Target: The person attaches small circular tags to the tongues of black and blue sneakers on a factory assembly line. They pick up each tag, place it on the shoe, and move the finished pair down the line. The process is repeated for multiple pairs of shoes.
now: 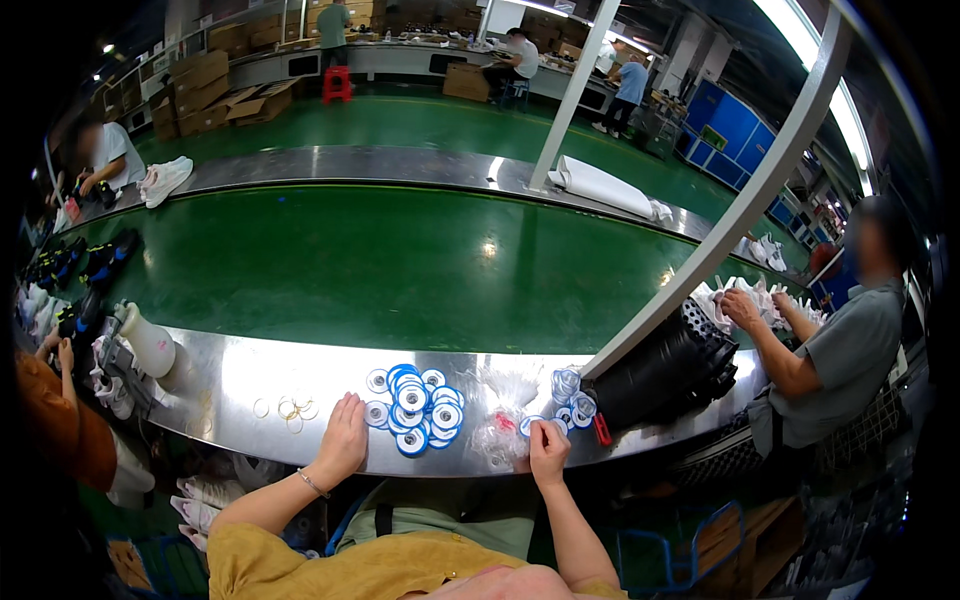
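Observation:
My left hand (345, 436) lies with its fingers stretched out on the metal bench, beside a heap of round blue-and-white tags (412, 398). Some single white discs sit at the heap's left edge, close to my fingertips. My right hand (548, 453) pinches the edge of a round tag (531, 426) between thumb and fingers. Between my hands, right of the heap, is a pile of clear plastic bags (502, 400) with a bit of red in it. Just beyond my right hand a smaller group of round tags (572, 400) rests, some of them seemingly under clear plastic.
Thin rubber bands (290, 410) lie left of my left hand. A red-handled tool (602, 429) is beside a black container (655, 378) at right. A white jug (147, 342) stands at left. A slanted white post (720, 235) rises from the bench. Co-workers handle shoes on both sides.

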The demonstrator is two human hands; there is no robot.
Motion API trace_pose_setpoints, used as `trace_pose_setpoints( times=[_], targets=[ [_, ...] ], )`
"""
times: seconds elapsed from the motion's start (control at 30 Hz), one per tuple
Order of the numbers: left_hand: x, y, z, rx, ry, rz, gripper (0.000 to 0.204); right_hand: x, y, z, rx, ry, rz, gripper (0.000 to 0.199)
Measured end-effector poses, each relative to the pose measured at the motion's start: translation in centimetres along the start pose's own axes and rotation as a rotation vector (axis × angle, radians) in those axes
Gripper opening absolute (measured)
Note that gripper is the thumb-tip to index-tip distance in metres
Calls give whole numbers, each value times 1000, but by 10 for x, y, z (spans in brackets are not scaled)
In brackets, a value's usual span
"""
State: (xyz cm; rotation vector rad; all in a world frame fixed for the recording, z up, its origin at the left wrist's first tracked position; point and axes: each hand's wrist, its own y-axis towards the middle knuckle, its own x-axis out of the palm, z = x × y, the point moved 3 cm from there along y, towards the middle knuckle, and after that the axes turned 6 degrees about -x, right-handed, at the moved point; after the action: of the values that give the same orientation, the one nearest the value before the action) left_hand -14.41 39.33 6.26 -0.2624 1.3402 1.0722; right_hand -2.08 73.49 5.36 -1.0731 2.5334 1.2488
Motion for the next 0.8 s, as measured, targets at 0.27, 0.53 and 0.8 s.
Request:
trace_pose_setpoints(
  times=[0.27,0.53,0.8],
  targets=[
    [2,-1,-2,3,15,-11,37,2,1,1,33,15,-15,5],
    [-2,0,0,-5,10,-16,37,2,1,0,26,11,-10,5],
    [-3,0,1,-18,-6,-24,38,2,1,-1,30,12,-19,5]
  ],
)
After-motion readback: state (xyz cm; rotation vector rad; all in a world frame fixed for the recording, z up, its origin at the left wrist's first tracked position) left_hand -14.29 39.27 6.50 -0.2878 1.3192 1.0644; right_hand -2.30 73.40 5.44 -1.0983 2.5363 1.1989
